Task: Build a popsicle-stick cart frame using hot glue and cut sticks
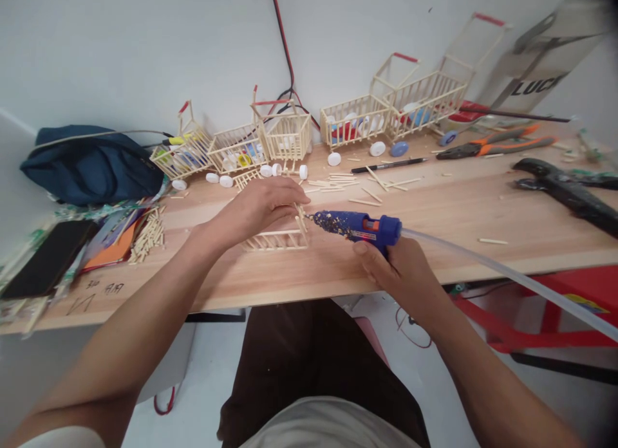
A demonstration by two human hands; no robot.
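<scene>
My right hand [405,271] is wrapped round the handle of a blue hot glue gun [381,230], whose nozzle points left and is crusted with dark and pale specks. A clear glue stick [502,268] trails from its back end. My left hand [261,206] reaches over a small frame of thin wooden sticks [277,241], its fingers closed at the frame's right end. The nozzle tip meets or nearly meets the sticks there; the exact contact is too small to tell. Part of the frame is hidden under my left hand.
Several miniature stick shopping carts [357,120] with bottle-cap wheels line the wall. Loose sticks [333,183], a black pen [389,165], orange-handled pliers [497,143] and a black tool [570,190] lie on the table. To the left are a blue bag [91,165], a phone [48,258] and a stick pile [149,235].
</scene>
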